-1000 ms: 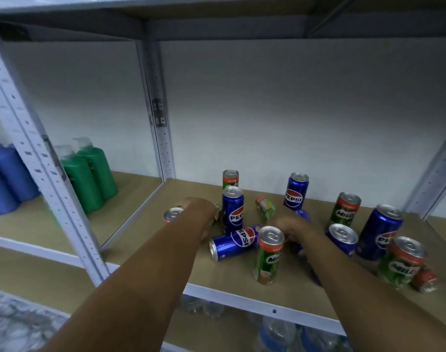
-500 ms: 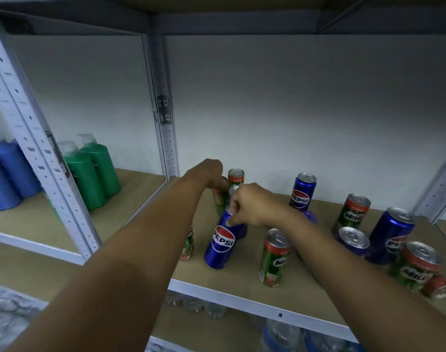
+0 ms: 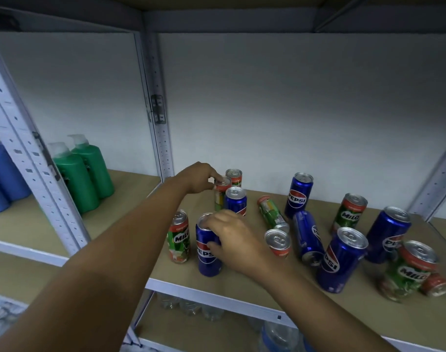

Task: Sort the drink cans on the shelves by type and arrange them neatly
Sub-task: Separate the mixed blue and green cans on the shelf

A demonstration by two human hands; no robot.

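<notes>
We are gripping an upright Pepsi can [image 3: 208,246] near the shelf [image 3: 242,295] front with our right hand [image 3: 232,237], while our left hand [image 3: 200,177] is pinching the top of a Milo can [image 3: 220,193] further back. We should be keeping both upright, setting each beside its own kind, clear of the lying cans [image 3: 307,236].

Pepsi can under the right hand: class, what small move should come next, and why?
Probably let go and reach for the lying Pepsi can. The right hand grips an upright Pepsi can that already stands on the shelf beside a Milo can.
</notes>
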